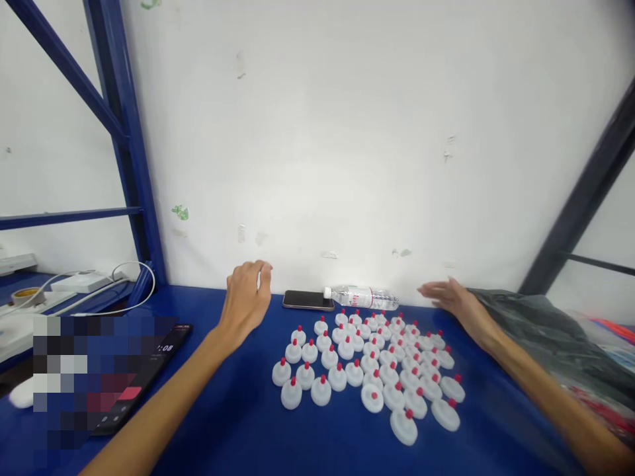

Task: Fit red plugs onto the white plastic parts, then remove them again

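Many white, dome-shaped plastic caps with red tips stand in a loose cluster on the blue tabletop. One near the front is tipped so its red end faces me. My left hand hovers beyond the cluster's left side, fingers loosely bent and thumb apart, with nothing visible in it. Past the cluster's right side, my right hand is raised with fingers stretched out, slightly blurred and holding nothing that shows. Neither hand touches a cap.
A dark phone and a clear water bottle lie along the white wall. Dark plastic bags occupy the right side. On the left are a large phone, partly pixelated, white cables and a tape roll. Blue metal posts frame the bench.
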The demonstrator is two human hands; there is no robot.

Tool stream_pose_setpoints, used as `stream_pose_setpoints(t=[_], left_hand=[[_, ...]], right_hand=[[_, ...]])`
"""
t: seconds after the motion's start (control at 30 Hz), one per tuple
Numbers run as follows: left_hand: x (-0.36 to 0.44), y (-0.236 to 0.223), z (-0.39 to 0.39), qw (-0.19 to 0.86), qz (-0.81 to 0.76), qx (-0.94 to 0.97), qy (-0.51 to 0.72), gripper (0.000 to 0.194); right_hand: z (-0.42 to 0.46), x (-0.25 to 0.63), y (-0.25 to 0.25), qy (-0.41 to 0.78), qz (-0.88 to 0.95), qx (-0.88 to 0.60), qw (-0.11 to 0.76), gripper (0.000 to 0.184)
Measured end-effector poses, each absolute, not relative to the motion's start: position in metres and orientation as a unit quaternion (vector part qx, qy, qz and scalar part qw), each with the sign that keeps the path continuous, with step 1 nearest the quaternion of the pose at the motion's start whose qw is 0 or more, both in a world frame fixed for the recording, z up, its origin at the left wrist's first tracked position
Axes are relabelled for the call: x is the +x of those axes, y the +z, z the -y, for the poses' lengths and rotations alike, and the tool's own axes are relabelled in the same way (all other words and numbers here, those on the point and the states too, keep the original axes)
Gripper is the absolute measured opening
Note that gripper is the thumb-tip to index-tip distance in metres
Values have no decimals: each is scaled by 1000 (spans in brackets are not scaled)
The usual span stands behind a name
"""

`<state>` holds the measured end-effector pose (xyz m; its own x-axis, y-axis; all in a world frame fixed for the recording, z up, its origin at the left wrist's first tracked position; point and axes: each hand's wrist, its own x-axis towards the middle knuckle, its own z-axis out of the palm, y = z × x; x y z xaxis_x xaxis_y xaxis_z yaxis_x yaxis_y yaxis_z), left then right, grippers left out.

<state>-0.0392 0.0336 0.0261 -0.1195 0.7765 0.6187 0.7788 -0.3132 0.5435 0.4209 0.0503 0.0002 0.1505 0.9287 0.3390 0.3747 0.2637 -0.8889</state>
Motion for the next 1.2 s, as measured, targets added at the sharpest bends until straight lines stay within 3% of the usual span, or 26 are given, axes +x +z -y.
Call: stream_pose_setpoints(t=[0.1,0.23,0.53,0.83,1.2], left_hand=[[-45,-20,-51,-59,599,-644,-472,53],[-50,-52,-58,-158,603,-615,-483,56],[-14,-50,-37,-303,522,-651,-460,67],[2,-45,-16,-350,430,-715,-426,64],[19,-40,6,-408,421,-731,-349,64]], right_hand=[[-66,444,-39,332,545,-554,534,62],[-69,446,-56,384,523,-536,540,66],[-54,386,-51,451,566,-478,498,66],[-39,344,-58,443,583,-451,510,56],[-26,328,-53,431,594,-434,522,64]])
